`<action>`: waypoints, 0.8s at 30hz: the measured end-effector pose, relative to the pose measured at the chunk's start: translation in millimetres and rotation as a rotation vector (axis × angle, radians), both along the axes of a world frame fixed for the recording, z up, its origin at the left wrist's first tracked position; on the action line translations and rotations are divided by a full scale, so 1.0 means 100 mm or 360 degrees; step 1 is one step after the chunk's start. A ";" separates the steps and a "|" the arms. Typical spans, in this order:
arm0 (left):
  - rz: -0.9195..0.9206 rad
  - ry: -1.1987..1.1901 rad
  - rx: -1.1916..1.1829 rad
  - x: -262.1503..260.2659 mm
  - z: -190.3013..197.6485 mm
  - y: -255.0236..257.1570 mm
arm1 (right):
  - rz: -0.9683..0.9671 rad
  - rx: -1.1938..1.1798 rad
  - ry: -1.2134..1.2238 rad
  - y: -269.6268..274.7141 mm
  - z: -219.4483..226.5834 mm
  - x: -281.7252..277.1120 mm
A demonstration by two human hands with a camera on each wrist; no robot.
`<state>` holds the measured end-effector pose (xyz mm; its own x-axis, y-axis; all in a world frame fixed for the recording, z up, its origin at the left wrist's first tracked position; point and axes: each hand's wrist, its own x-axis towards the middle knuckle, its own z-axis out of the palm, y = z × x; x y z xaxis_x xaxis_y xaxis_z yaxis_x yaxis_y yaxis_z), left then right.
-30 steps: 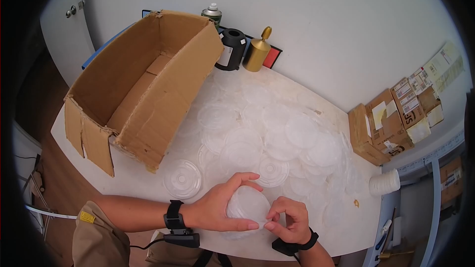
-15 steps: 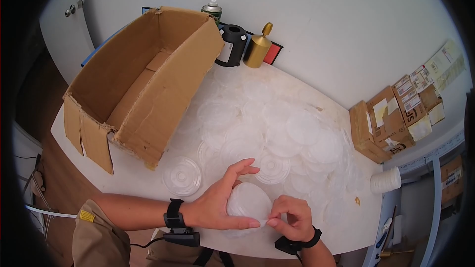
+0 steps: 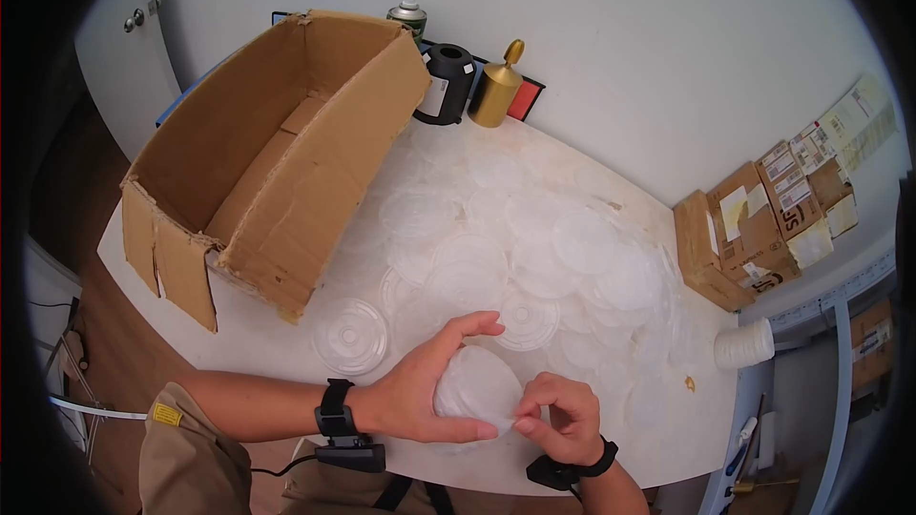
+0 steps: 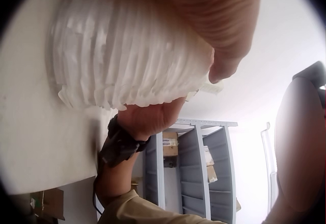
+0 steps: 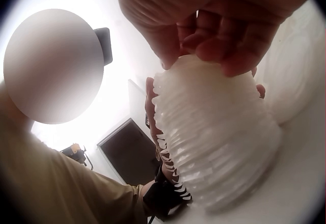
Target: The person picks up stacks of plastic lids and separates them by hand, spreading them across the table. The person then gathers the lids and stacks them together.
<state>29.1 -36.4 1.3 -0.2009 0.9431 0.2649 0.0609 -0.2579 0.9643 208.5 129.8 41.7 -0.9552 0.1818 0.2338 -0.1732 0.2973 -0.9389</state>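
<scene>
A tall stack of clear, ribbed-edged plastic lids (image 3: 477,383) stands at the table's near edge. My left hand (image 3: 412,402) grips it from the left, thumb along the near side and fingers round the far side. At the stack's right edge, the thumb and fingertips of my right hand (image 3: 565,418) pinch the rim of the top lid. The left wrist view shows the many layered rims of the stack (image 4: 122,51) from the side. In the right wrist view, right fingertips (image 5: 211,48) meet the top of the stack. A loose round lid (image 3: 350,336) lies left of the hands.
Many loose lids (image 3: 601,248) spread over the white table (image 3: 401,467) beyond the hands. A long open cardboard box (image 3: 329,195) stands at the left. Behind are a spray can (image 3: 407,17), a black container (image 3: 445,86) and a gold canister (image 3: 495,95). Cartons (image 3: 744,229) sit right.
Both hands stay at the stack, the right still pinching at its edge. The left fingers have shifted slightly on the far side, and the head view has tipped a little.
</scene>
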 end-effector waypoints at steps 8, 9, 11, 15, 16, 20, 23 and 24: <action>0.0025 -0.0013 -0.0004 0.03 0.01 0.00 | 0.0027 0.0046 -0.0041 -0.01 0.01 0.01; 0.0050 -0.0059 0.0012 0.04 0.01 0.00 | 0.0026 0.0048 -0.0043 -0.01 0.00 0.01; 0.0069 -0.0055 0.0034 0.05 0.00 -0.01 | 0.0024 0.0053 -0.0044 -0.02 0.00 0.01; 0.0073 -0.0184 0.0079 0.08 -0.02 -0.02 | 0.0017 0.0038 -0.0046 -0.04 -0.01 0.00; 0.0076 -0.0184 0.0081 0.08 -0.01 -0.02 | 0.0018 0.0037 -0.0049 -0.04 -0.01 0.00; 0.0130 -0.0013 0.0135 0.05 0.02 -0.01 | 0.0010 0.0008 -0.0054 -0.05 -0.03 -0.01; 0.0151 0.0048 0.0175 0.06 0.03 -0.01 | 0.0003 -0.0017 -0.0076 -0.07 -0.04 0.01; 0.0155 0.0057 0.0179 0.05 0.04 -0.02 | -0.0002 -0.0023 -0.0086 -0.07 -0.04 0.00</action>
